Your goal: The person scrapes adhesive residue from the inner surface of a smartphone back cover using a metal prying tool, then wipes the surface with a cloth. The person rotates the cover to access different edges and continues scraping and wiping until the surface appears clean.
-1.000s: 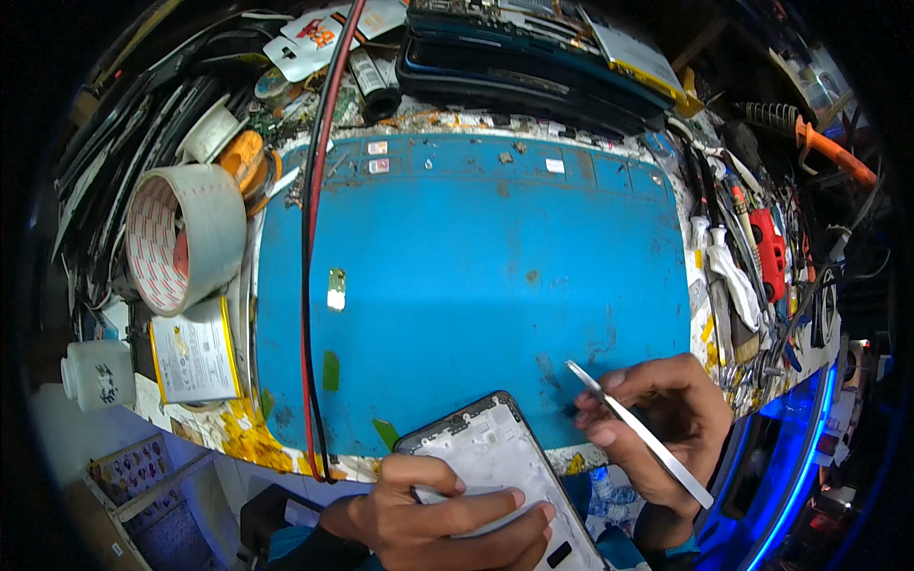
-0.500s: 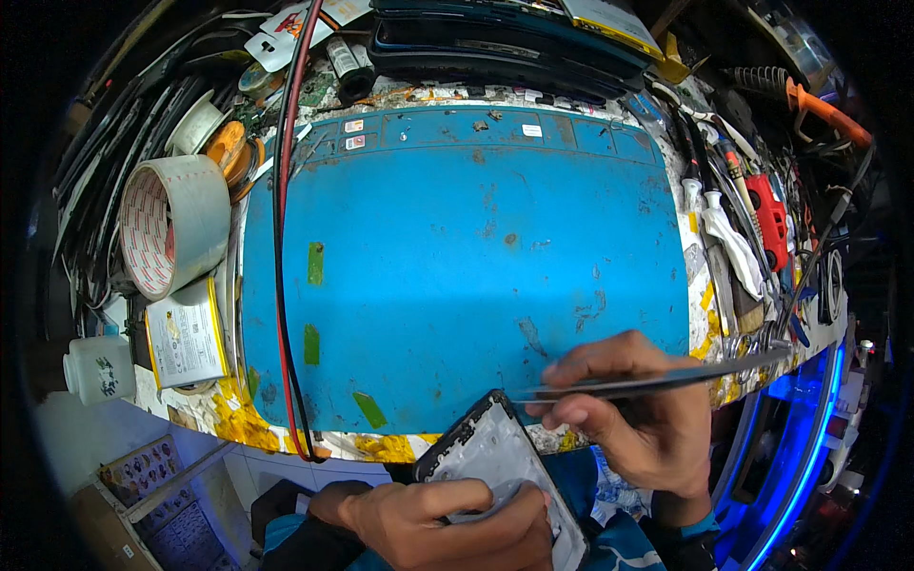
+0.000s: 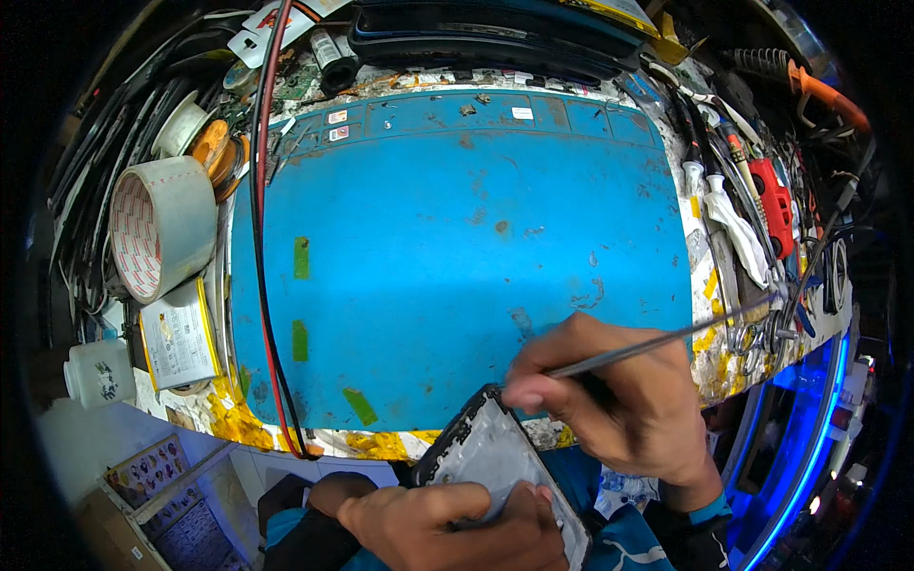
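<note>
Your left hand (image 3: 443, 525) grips the frame (image 3: 484, 447) at the near edge of the mat (image 3: 428, 276), your right hand (image 3: 619, 404) pinches the tweezers (image 3: 657, 344) by its far corner, tips hidden, so brace it and go light.

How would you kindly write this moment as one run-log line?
left hand: holding phone frame | right hand: holding tweezers, near frame's upper corner | blue mat: green strips lying on it

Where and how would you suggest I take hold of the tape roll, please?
I'd pinch the tape roll by its upper wall, coming from the left: its hollow opening faces that way, while an orange spool crowds its far right.
</note>
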Action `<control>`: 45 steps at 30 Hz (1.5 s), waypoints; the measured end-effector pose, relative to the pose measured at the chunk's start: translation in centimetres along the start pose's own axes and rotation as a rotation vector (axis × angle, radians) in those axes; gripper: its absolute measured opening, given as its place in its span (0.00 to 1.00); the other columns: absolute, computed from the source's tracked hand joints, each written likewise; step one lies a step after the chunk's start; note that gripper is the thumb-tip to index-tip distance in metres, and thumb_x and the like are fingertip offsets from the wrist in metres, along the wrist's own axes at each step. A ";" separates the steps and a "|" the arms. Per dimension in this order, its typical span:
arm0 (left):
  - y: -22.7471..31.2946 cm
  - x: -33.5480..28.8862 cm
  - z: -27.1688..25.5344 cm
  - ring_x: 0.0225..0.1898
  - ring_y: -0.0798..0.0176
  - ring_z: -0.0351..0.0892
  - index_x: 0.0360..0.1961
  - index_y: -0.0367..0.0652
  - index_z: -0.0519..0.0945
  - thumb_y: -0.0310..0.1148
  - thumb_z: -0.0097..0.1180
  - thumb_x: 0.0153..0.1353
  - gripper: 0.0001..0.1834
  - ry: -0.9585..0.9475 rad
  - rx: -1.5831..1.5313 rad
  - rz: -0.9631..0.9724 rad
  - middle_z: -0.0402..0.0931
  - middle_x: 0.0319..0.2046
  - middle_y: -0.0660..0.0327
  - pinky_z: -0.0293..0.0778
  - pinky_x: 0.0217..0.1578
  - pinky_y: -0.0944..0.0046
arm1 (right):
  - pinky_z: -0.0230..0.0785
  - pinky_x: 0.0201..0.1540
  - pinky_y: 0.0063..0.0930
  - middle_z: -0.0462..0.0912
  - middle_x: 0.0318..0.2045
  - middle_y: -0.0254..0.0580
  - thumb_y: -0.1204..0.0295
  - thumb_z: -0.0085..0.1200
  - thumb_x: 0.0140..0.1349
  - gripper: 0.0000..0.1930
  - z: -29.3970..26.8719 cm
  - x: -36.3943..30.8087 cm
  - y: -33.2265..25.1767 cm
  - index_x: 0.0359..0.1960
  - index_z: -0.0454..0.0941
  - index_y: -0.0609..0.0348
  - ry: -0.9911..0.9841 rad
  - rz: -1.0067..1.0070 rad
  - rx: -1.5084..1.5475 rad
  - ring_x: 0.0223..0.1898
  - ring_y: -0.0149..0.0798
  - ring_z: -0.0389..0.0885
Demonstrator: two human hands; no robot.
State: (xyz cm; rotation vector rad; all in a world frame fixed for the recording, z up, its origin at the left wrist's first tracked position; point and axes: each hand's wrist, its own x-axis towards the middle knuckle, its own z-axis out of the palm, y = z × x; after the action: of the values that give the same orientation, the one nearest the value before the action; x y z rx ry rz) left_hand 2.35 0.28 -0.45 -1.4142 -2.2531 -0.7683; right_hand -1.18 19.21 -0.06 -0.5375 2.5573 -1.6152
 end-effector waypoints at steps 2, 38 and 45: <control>-1.0 -0.1 0.8 0.30 0.72 0.79 0.21 0.51 0.77 0.30 0.59 0.44 0.03 0.103 -0.057 0.096 0.79 0.25 0.70 0.54 0.29 0.66 | 0.71 0.26 0.22 0.84 0.25 0.41 0.75 0.63 0.61 0.06 -0.1 0.1 -0.2 0.32 0.81 0.66 -0.014 0.007 -0.056 0.24 0.30 0.81; -2.8 0.4 0.9 0.26 0.70 0.75 0.20 0.44 0.73 0.32 0.55 0.47 0.05 0.137 -0.227 0.236 0.74 0.23 0.65 0.48 0.22 0.66 | 0.71 0.23 0.24 0.83 0.24 0.40 0.75 0.59 0.64 0.06 -0.3 0.9 -0.4 0.33 0.81 0.66 -0.070 0.071 0.018 0.22 0.32 0.82; -2.8 0.2 1.9 0.26 0.70 0.74 0.19 0.47 0.71 0.34 0.55 0.50 0.08 0.247 -0.146 0.271 0.72 0.22 0.66 0.49 0.25 0.64 | 0.70 0.24 0.24 0.83 0.24 0.40 0.75 0.61 0.62 0.05 -0.7 1.1 -0.4 0.32 0.82 0.64 -0.102 0.088 0.026 0.23 0.33 0.82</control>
State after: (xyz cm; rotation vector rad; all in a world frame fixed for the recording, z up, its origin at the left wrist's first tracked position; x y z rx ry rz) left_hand -0.27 0.67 -2.53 -1.5547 -1.8070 -0.9700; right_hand -2.34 19.32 0.75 -0.4847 2.4468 -1.5487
